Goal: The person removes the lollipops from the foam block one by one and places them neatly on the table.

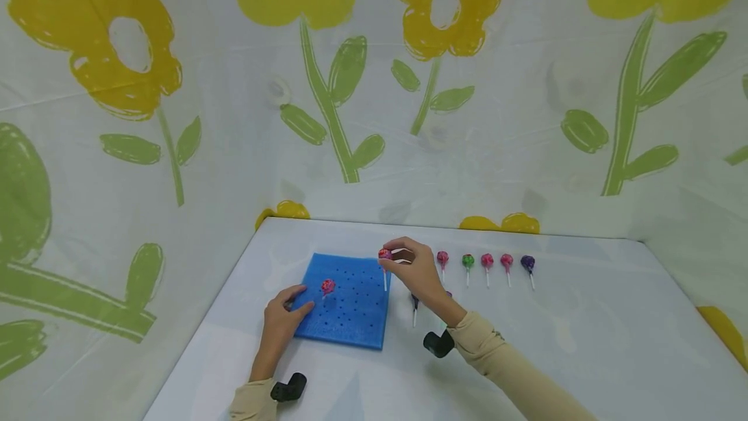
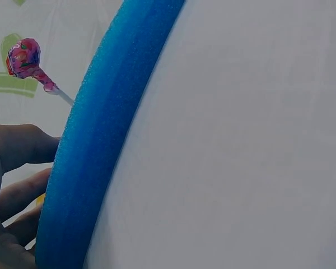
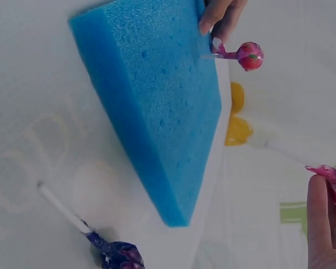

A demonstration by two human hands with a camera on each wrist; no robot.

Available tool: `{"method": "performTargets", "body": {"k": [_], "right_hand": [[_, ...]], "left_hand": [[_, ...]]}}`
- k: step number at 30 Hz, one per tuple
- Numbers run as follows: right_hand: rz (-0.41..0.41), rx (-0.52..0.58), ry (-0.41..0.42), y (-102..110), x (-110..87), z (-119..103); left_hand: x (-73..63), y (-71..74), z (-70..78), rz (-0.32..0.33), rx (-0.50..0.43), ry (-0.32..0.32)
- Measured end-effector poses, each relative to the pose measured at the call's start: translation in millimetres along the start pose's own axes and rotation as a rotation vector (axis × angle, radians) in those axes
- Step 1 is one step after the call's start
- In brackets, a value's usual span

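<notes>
A blue foam board (image 1: 350, 317) with rows of small holes lies on the table. One red-and-pink wrapped lollipop (image 1: 328, 286) stands in it, its stick (image 2: 66, 97) going down into the foam. My left hand (image 1: 282, 320) rests at the board's left edge, thumb and fingertips touching the foam. Above the board's far right corner, my right hand (image 1: 417, 271) pinches another red-and-pink lollipop (image 1: 384, 254) by its wrapped head. The white stick of that lollipop points down in the head view. Below the right hand lies a dark purple lollipop (image 3: 120, 255), partly hidden by the hand in the head view.
To the right, a row of lollipops lies on the white table (image 1: 584, 330): a pink one (image 1: 442, 257), a green one (image 1: 468, 260), more pink ones and a purple one (image 1: 528, 262). Flower-printed cloth (image 1: 497, 115) hangs behind the table's far edge.
</notes>
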State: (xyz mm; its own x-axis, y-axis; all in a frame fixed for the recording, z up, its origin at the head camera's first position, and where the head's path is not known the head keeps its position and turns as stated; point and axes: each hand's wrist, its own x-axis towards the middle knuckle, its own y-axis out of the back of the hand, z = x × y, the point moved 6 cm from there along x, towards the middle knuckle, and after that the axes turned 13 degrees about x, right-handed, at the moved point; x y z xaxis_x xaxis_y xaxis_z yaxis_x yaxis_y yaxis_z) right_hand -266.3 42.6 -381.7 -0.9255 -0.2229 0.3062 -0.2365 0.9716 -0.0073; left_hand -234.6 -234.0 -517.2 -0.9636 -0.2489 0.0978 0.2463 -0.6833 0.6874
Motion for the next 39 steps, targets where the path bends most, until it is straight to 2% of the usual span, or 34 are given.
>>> {"method": "performTargets", "body": {"k": [4, 11, 20, 22, 27, 29, 33, 39], "right_hand": [[0.007, -0.001, -0.032, 10, -5.2, -1], [0.02, -0.033, 0.0, 28, -14.4, -1], [0.086, -0.058, -0.043, 63, -22.6, 35], [0.098, -0.072, -0.045, 68, -25.0, 36], [0.113, -0.051, -0.06, 73, -33.6, 20], [0.116, -0.032, -0.058, 77, -35.7, 22], [0.124, -0.037, -0.034, 90, -37.9, 40], [0.151, -0.084, -0.025, 101, -45.9, 44]], "left_hand": [[0.2, 0.1, -0.5, 0.0, 0.001, -0.003], [0.2, 0.8, -0.6, -0.003, -0.005, -0.006], [-0.7, 0.3, 0.0, -0.006, 0.001, 0.007], [-0.5, 0.5, 0.1, -0.008, -0.002, 0.007], [0.2, 0.5, -0.3, -0.008, -0.006, -0.004], [0.1, 0.4, -0.3, -0.006, -0.004, -0.008], [-0.1, 0.8, 0.3, -0.003, -0.004, -0.005], [-0.2, 1.2, 1.7, 0.0, -0.005, -0.003]]}}
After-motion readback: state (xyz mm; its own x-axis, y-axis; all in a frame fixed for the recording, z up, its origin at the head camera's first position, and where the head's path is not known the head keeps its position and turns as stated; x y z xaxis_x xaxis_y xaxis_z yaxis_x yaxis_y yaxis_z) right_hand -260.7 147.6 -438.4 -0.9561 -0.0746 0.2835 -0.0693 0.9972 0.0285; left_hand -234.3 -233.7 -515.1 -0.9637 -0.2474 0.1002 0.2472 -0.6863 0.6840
